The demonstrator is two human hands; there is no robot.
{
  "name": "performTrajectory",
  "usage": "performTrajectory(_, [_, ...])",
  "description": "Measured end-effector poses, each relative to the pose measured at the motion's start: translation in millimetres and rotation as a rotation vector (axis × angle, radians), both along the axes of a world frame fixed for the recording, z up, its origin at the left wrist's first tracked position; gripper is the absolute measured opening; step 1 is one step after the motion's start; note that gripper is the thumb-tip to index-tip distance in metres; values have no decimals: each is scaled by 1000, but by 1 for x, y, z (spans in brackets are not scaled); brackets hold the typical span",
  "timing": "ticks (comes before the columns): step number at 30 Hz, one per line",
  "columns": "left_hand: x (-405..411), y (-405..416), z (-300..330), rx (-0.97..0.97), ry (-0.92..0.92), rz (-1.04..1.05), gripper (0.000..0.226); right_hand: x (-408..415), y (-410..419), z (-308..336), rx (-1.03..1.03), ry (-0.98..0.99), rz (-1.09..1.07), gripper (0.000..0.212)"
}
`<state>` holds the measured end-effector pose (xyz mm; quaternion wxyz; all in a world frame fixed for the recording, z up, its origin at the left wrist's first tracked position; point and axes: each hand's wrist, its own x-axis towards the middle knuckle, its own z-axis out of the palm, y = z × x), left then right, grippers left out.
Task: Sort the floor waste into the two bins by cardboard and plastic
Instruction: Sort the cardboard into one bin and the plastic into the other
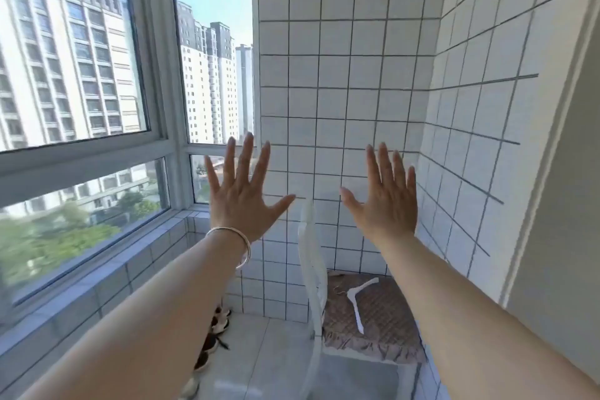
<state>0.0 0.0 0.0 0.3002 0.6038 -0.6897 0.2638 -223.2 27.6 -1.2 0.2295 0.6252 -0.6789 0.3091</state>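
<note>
- left hand (242, 195) and right hand (384, 196) raised, fingers spread wide, holding nothing.
- no waste or bins in view; likely below the hands.
- look down, find waste first.

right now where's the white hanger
In the head view, low and right of centre, the white hanger lies on the brown cushion of the white chair, below the right hand.

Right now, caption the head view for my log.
Both hands, left and right, raised open and empty before a white tiled wall.
</note>
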Motion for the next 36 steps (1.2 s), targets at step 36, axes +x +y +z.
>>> performTrajectory(36, [278, 614, -376, 639, 496, 1350, 76, 433, 340, -390, 863, 526, 1264, 66])
